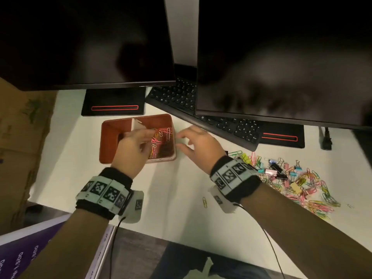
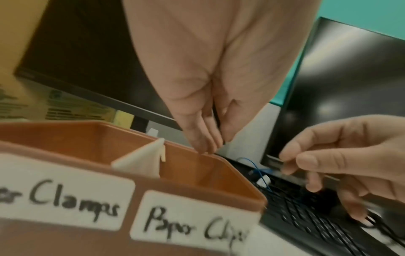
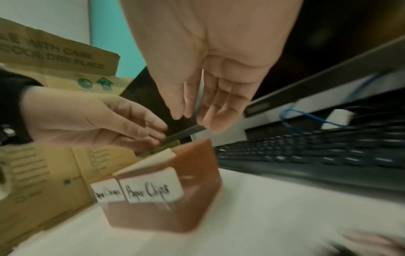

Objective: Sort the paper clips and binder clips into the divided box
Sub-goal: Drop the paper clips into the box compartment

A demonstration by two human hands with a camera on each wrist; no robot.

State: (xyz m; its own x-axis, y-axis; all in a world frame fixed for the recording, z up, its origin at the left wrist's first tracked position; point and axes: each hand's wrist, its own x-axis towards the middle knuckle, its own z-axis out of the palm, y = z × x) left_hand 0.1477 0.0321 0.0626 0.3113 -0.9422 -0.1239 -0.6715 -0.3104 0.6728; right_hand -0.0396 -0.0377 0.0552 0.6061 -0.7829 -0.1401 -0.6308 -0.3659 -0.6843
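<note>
A brown divided box (image 1: 108, 135) stands on the white counter (image 1: 171, 188), just near of the left monitor's stand (image 1: 113, 102). A white divider (image 1: 136, 124) splits it into a left compartment, which looks bare where it shows, and a right compartment holding a loose heap of pink, yellow and orange paper clips (image 1: 161, 140). White labels on its near wall read "…Clamps" (image 2: 59, 197) on the left and "Paper Clips" (image 2: 192, 223) on the right. The left hand (image 1: 133, 147) hovers over the box, its straight fingers close together and reaching above the right compartment; the left wrist view shows this grip slack, with nothing between the fingertips. The right hand (image 1: 198, 147) hangs just right of the box, above the counter, fingers relaxed and slightly spread, empty too. Well to the right, beyond the right wrist, lies the unsorted pile (image 1: 296, 180) of coloured paper clips mixed with binder clips (image 1: 278, 171) in black, blue, pink and yellow. One lone yellow clip (image 1: 204, 202) sits on the counter near the right wristband. A black keyboard (image 1: 201, 109) runs diagonally under the two dark monitors (image 1: 281, 57), and a cardboard carton (image 1: 18, 148) stands at the far left.
</note>
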